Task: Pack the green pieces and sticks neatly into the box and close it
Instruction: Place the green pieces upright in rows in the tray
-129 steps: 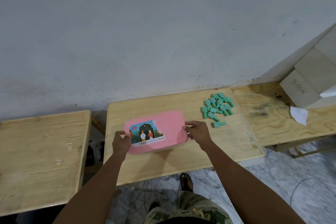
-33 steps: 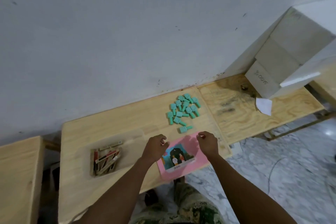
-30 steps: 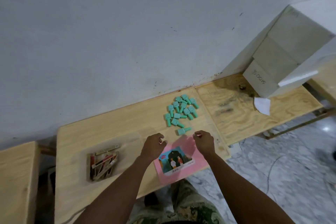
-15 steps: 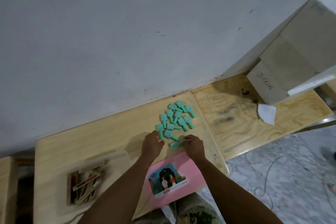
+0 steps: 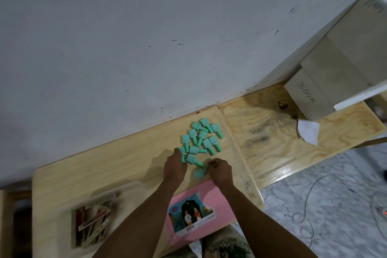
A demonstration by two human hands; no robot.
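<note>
Several green pieces [image 5: 200, 136] lie in a loose pile near the back of the wooden table [image 5: 129, 165]. My left hand [image 5: 174, 167] reaches the pile's left edge, fingertips closed over one green piece [image 5: 181, 153]. At the pile's near edge my right hand [image 5: 220, 170] is curled, pinching another green piece [image 5: 200, 173]. The pink lid [image 5: 219, 201], with a picture label, lies flat at the table's front edge between my forearms. At the front left stands the clear box [image 5: 93, 219] holding the sticks, its top uncovered.
A second plywood table [image 5: 293, 142] adjoins on the right, carrying stacked grey boxes [image 5: 326, 81] and a white paper scrap [image 5: 307, 134]. The wall runs right behind both tables. Cables lie on the marble floor [image 5: 326, 211] at the right.
Both hands left the pink lid and moved forward to the near edge of the green pile, closing on pieces. The lid stays at the table's front edge.
</note>
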